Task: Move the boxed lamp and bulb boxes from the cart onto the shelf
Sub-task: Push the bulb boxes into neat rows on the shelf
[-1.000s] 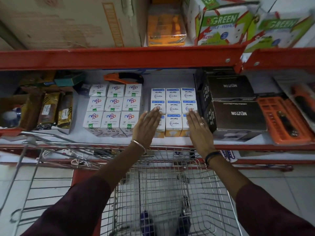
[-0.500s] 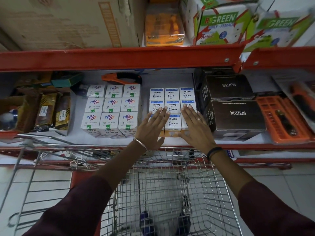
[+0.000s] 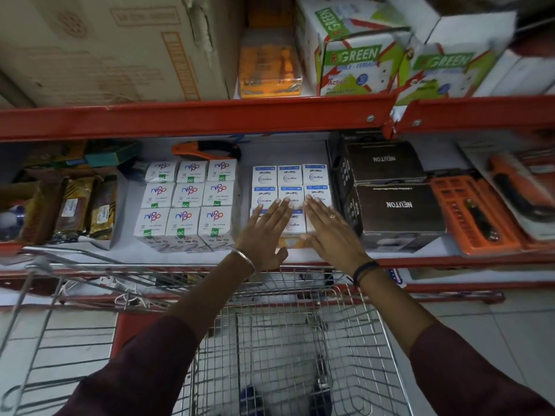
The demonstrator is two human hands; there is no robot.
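Behind the wire cart (image 3: 285, 349), on the red-edged shelf (image 3: 192, 120), bulb boxes (image 3: 289, 190) sit beside black lamp boxes (image 3: 396, 211). Left hand (image 3: 265, 232) and right hand (image 3: 330, 232) lie spread flat on them, drawn closer together than a second ago.

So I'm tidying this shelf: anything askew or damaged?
The bulb boxes under both hands sit in neat rows. The odd spots are above: the big cardboard carton has a torn edge, and the right green-and-white box tilts over the red beam.
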